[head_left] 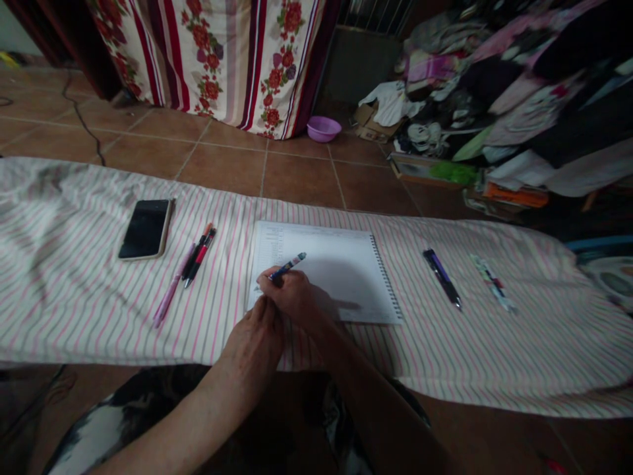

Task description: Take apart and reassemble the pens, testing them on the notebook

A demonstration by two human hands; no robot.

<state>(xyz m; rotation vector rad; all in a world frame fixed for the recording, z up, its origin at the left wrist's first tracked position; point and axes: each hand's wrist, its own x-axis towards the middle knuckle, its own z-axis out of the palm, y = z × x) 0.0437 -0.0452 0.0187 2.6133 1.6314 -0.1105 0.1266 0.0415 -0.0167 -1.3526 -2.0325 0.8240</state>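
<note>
A spiral-bound notebook [341, 264] lies turned sideways on the striped cloth, its wire coil on the right. Closed around a blue pen [291, 264] with a light, patterned top end, my right hand [291, 295] rests on the left part of the page. The pen slants up to the right, and its tip is hidden by my fingers. My left hand [257, 333] lies flat at the notebook's lower left edge, fingers close together and touching the right hand. Small printed text or lines run along the page's left side; most of the page looks white.
Left on the cloth [316, 356] are a phone [145, 229], a pink pen [173, 287] and a few dark and red pens [199, 257]. To the right lie purple-black pens [442, 278] and a patterned pen [493, 282]. Beyond stand a purple basin [324, 128] and piled clothes [475, 86].
</note>
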